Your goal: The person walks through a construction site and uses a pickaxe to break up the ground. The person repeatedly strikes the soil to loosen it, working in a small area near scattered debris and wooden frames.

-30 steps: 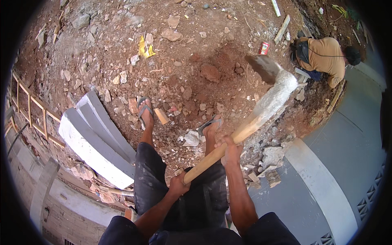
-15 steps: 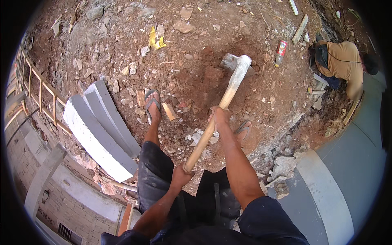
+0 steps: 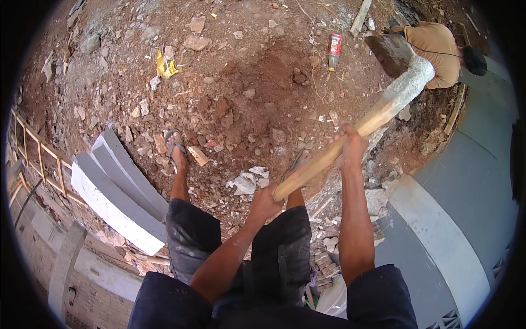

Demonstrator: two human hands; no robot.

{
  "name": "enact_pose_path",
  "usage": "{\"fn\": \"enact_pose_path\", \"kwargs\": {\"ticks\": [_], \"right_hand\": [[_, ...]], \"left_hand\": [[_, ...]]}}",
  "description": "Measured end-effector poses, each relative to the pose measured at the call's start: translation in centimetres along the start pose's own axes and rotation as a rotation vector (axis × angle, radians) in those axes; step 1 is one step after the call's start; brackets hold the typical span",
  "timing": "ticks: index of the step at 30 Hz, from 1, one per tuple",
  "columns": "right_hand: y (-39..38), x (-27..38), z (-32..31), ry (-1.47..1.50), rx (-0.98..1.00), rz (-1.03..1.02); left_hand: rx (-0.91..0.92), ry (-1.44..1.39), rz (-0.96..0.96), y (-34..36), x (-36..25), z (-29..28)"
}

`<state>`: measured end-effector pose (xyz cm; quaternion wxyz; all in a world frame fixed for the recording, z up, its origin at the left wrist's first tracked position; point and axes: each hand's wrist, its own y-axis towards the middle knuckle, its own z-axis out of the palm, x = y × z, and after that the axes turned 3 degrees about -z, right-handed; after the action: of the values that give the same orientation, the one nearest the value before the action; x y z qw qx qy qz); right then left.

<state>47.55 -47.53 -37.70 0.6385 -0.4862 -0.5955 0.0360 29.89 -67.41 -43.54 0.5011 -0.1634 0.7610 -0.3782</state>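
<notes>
A hoe (image 3: 359, 125) with a thick wooden handle and a broad metal blade is held up slantwise across my front. My left hand (image 3: 266, 204) is closed round the lower end of its handle. Farther up the shaft, my right hand (image 3: 352, 146) grips the wood. The blade (image 3: 390, 55) is raised toward the upper right, and a pale, crusted socket joins it to the handle. Below and left of the blade lies a patch of loose, dug reddish soil (image 3: 274, 82) with stones in it.
A co-worker (image 3: 435, 46) crouches at the upper right, partly behind the hoe head. A bottle (image 3: 333, 52) with a red label and a yellow wrapper (image 3: 165, 64) lie on the rubble. Grey-white concrete pieces (image 3: 118, 192) stand at left; a grey wall (image 3: 460, 181) runs along the right.
The hoe head has come up off the dug soil and swung to the right. Both hands have moved right with the handle, and the dug patch is uncovered.
</notes>
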Motion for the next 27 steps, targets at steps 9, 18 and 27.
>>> {"fn": "enact_pose_path", "kwargs": {"ticks": [9,18,27], "right_hand": [[-0.8,-21.8,0.0,0.242,-0.095,0.641],[-8.7,-17.7,-5.5,0.219,-0.074,0.533],[0.5,-20.3,1.0,-0.229,-0.078,0.449]], "left_hand": [[-0.020,0.483,-0.325,-7.9,8.9,-7.6],[0.006,0.390,-0.246,-15.8,8.8,-4.6],[-0.057,0.169,-0.338,-9.7,7.8,-1.4]]}}
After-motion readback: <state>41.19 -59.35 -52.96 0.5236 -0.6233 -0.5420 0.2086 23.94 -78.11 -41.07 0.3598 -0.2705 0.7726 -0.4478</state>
